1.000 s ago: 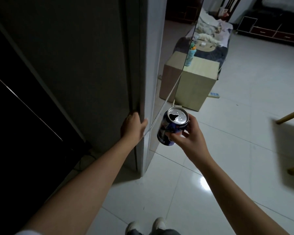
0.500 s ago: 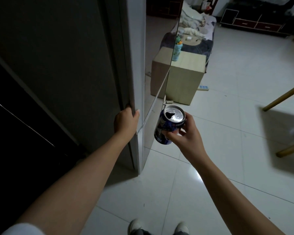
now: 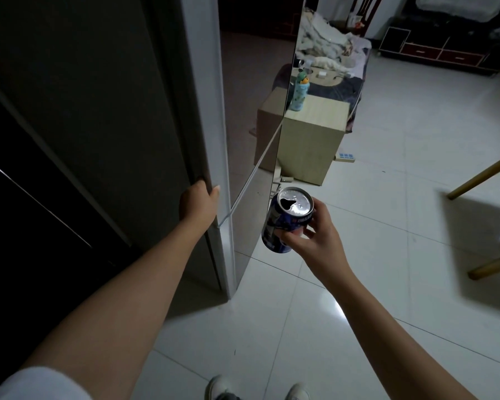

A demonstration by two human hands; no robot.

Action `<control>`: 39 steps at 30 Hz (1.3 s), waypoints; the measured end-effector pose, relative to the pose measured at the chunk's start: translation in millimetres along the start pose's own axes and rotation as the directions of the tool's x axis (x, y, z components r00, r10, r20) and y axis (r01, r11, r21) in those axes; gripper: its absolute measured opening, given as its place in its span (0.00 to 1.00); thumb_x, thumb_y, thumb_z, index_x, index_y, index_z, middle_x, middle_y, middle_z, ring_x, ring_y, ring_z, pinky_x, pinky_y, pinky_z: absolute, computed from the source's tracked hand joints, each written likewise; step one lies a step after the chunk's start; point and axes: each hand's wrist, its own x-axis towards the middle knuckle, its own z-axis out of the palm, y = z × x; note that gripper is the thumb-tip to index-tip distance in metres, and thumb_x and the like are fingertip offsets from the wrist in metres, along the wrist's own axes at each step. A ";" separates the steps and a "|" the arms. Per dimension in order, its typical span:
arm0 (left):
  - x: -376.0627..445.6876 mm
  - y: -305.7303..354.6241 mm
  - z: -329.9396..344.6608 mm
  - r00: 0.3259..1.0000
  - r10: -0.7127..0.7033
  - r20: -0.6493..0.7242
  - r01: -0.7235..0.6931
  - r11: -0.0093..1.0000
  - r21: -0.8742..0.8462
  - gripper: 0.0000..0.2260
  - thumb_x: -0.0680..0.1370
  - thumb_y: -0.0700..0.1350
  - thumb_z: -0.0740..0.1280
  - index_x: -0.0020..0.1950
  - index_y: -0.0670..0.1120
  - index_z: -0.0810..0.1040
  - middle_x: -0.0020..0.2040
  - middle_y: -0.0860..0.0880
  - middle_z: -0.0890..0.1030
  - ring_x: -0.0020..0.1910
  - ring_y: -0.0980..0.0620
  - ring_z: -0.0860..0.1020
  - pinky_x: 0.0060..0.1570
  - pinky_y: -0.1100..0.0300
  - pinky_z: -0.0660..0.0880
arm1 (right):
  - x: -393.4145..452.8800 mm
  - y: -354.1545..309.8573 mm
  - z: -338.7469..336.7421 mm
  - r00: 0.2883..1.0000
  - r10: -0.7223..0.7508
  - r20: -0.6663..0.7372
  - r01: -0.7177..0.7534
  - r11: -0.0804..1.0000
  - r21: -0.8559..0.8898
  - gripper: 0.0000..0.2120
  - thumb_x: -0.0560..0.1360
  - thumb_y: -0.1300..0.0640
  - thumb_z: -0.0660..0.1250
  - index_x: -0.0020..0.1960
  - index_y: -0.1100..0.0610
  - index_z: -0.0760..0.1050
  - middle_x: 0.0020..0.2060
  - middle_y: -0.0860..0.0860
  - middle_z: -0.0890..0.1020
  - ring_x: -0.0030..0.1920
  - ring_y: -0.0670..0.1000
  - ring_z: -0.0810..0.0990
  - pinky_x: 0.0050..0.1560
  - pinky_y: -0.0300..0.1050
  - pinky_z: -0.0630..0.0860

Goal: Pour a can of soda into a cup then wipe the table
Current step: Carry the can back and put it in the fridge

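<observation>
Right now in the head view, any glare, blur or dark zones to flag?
Head view: left third is near black, detail lost beside the fridge door. A glare spot sits on the floor tile by the right forearm. The wooden legs at the right edge are smeared. The soda can in the right hand is sharp; the left hand is dim but readable.

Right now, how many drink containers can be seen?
2. A blue soda can, already opened, is held in the right hand. A light bottle stands on the wooden cabinet behind. Others may be hidden.
</observation>
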 end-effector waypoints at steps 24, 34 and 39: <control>-90.0 114.8 108.1 0.913 0.306 0.269 -0.338 0.937 0.082 0.17 0.80 0.48 0.58 0.67 0.43 0.64 0.61 0.41 0.75 0.57 0.42 0.75 0.46 0.56 0.69 | -21.0 38.1 -123.9 0.993 -0.022 -0.118 0.023 1.000 0.008 0.29 0.68 0.67 0.70 0.65 0.52 0.65 0.58 0.47 0.76 0.60 0.48 0.74 0.58 0.40 0.72; -104.4 155.3 145.6 0.891 0.323 0.320 -0.345 0.939 0.014 0.20 0.79 0.45 0.58 0.71 0.46 0.62 0.68 0.43 0.71 0.63 0.42 0.71 0.58 0.52 0.70 | -17.6 59.8 -172.1 0.990 -0.018 -0.142 0.021 1.000 0.022 0.29 0.67 0.65 0.72 0.62 0.48 0.66 0.54 0.40 0.76 0.57 0.42 0.75 0.53 0.33 0.71; -99.1 154.3 143.2 0.961 0.273 0.041 -0.272 0.962 -0.017 0.14 0.78 0.43 0.59 0.62 0.41 0.72 0.60 0.41 0.76 0.58 0.43 0.74 0.53 0.55 0.70 | -13.5 66.3 -185.6 0.991 -0.012 -0.132 0.018 0.999 0.041 0.28 0.66 0.64 0.72 0.62 0.48 0.67 0.53 0.39 0.77 0.56 0.40 0.75 0.54 0.35 0.72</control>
